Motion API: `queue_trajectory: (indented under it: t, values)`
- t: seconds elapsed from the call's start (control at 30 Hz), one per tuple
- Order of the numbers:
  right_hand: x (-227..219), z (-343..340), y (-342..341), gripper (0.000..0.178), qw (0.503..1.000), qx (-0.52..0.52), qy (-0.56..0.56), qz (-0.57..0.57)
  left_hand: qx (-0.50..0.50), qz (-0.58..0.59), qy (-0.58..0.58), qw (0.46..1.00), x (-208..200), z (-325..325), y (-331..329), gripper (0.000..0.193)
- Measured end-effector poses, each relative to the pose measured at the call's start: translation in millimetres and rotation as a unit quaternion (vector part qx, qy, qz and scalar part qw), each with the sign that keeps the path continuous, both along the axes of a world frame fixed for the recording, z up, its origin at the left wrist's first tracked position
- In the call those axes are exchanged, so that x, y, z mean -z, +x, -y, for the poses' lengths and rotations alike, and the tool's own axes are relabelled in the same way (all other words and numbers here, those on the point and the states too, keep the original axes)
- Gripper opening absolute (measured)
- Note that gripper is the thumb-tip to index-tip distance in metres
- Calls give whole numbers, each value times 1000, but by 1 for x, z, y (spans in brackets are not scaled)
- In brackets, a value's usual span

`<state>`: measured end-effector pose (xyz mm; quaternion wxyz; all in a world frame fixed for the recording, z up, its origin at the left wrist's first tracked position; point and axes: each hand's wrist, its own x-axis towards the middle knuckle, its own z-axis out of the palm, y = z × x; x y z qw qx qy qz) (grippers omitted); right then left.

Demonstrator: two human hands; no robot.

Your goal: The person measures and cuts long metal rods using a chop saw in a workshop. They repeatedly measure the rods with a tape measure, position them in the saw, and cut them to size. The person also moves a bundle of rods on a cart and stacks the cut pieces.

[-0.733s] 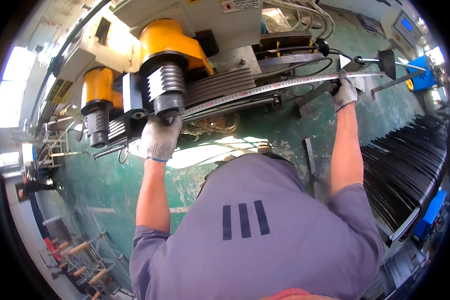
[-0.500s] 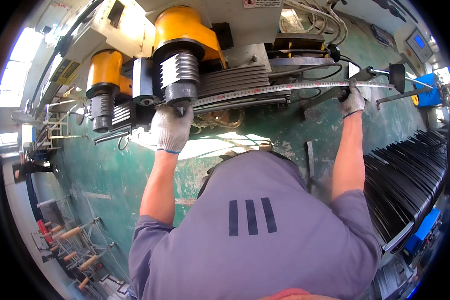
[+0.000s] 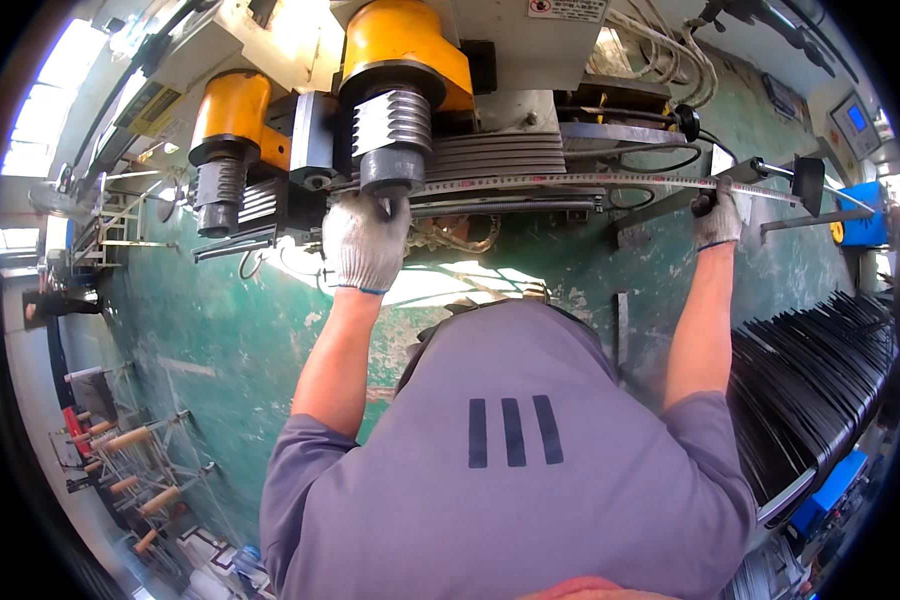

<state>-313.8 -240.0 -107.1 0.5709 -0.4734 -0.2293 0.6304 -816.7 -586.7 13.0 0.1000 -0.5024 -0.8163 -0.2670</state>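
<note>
A pale measuring tape [image 3: 570, 180] stretches straight along the front of a machine, just below a stack of grey ribbed plates [image 3: 495, 160]. My right hand [image 3: 720, 220], in a white knit glove, is closed on the tape near its right end, with a dark object [image 3: 704, 203] at its thumb side. The tape runs on past this hand toward a black disc [image 3: 808, 186]. My left hand [image 3: 363, 248], also gloved, is closed right under the dark end of a threaded metal cylinder [image 3: 392, 170]. Its fingertips are partly hidden, and what they pinch cannot be made out.
Yellow motor-like housings [image 3: 395, 40] stand above the cylinders. A second threaded cylinder [image 3: 220, 190] hangs to the left. Long black strips [image 3: 810, 400] lie bundled on a rack at the right. Spools on a frame [image 3: 130, 440] stand at the lower left of the green floor [image 3: 230, 350].
The whole view has shifted, so the machine and my left hand sit further right in the picture. Both hands keep their places along the tape.
</note>
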Motion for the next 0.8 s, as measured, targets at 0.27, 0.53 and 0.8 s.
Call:
queue_trajectory:
  t: [0.27, 0.53, 0.8]
  values:
    - [2, -1, -7, 34, 1000, 16, -10, -4, -20, 7, -2, 1000, 2, -1, 3, 38]
    - [18, -7, 8, 39, 999, -10, 26, -28, -26, 36, -21, 999, 1, -3, 4, 37]
    - [4, -1, -1, 38, 1000, 8, 16, -14, -20, 33, 8, 999, -5, -2, 8, 34]
